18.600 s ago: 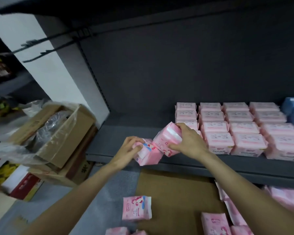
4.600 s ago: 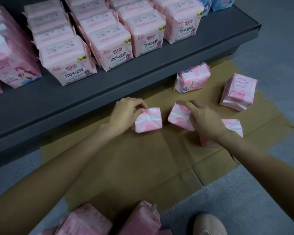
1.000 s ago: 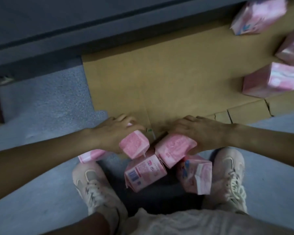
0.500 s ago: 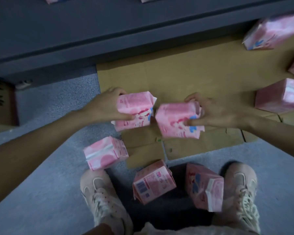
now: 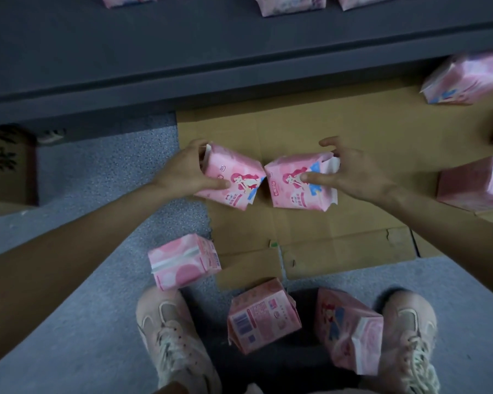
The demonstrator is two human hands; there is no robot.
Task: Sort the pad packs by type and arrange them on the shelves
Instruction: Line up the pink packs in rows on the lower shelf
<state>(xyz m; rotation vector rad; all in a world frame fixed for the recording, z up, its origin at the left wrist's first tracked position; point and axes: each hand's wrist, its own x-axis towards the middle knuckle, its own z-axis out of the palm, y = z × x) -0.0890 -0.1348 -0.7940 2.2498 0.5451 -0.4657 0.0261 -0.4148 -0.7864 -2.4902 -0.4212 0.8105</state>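
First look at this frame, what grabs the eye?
Two pink packs held side by side at centre, over the cardboard: the left hand grips one pack, the right hand grips the other pack, both showing the same cartoon print. Three loose packs lie on the floor near the shoes, and the grey shelf runs across the top.

The shelf packs (image 5: 291,4) are cut off by the top edge, their print unreadable. A blurred pack (image 5: 467,78) and another pack (image 5: 478,183) run off the right edge. The box (image 5: 6,166) is cropped at left; its lettering cannot be read.
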